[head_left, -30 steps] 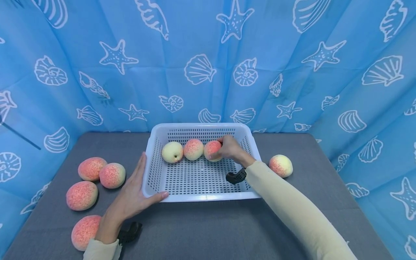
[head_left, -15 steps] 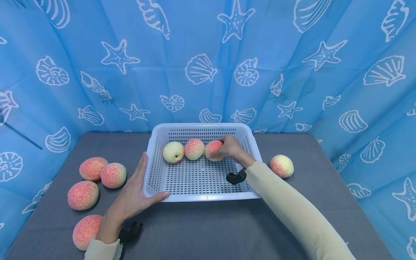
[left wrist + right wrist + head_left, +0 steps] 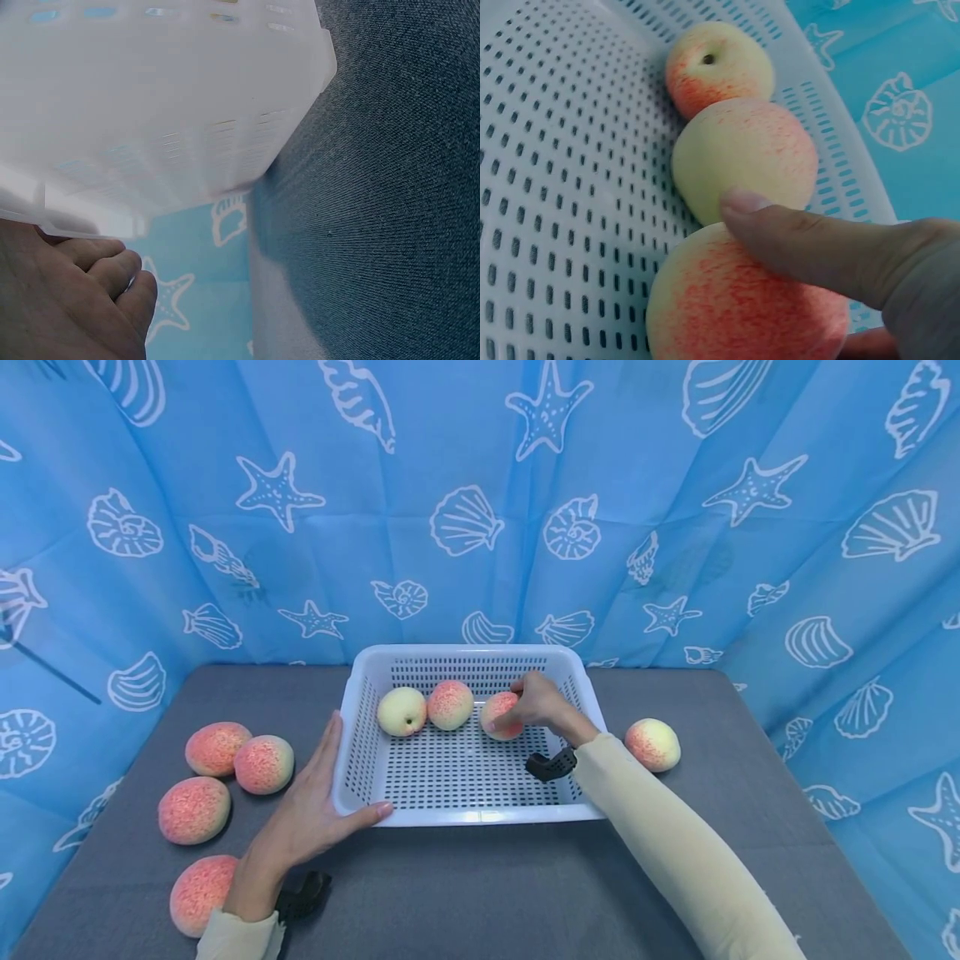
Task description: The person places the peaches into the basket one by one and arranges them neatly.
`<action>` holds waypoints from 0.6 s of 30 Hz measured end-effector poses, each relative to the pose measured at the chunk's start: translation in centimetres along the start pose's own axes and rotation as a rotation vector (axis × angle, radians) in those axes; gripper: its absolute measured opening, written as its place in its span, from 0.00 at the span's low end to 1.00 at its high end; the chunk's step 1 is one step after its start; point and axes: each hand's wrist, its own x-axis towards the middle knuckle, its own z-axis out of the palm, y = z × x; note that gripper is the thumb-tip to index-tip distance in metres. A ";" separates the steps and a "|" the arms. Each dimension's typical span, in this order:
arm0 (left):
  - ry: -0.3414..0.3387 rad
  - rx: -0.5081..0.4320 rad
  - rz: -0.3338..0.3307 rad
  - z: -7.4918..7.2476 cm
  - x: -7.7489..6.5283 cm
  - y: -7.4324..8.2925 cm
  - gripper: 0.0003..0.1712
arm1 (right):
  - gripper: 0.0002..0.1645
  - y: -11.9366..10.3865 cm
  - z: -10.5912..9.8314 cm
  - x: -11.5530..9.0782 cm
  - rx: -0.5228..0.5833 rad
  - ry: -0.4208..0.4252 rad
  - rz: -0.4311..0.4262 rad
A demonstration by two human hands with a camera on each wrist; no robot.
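Observation:
A white perforated basket holds a row of three peaches along its back. My right hand reaches in from the right and grips the rightmost peach, thumb across its red side; the other fingers are mostly hidden. Left of it sit a middle peach and a pale peach with its stem hollow showing. My left hand rests against the basket's front left corner, fingers straight along the outer wall and thumb at the front rim. In the left wrist view, its fingers lie beside the rim.
Several more peaches, one of them the front peach, lie on the grey tabletop left of the basket. Another peach sits to its right, near my sleeve. A blue shell-print curtain hangs behind and at both sides.
The rightmost peach has shifted slightly right and towards me in my right hand, and a gap now shows between it and the middle peach. My left hand keeps its place.

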 end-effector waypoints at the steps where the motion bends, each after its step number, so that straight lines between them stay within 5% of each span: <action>1: 0.000 0.004 0.001 0.0 0.0 0.0 0.78 | 0.29 0.0 -0.1 0.0 -0.004 -0.004 0.004; 18: -0.006 -0.007 -0.002 0.0 0.0 0.0 0.77 | 0.28 0.1 0.8 0.2 0.035 0.068 -0.042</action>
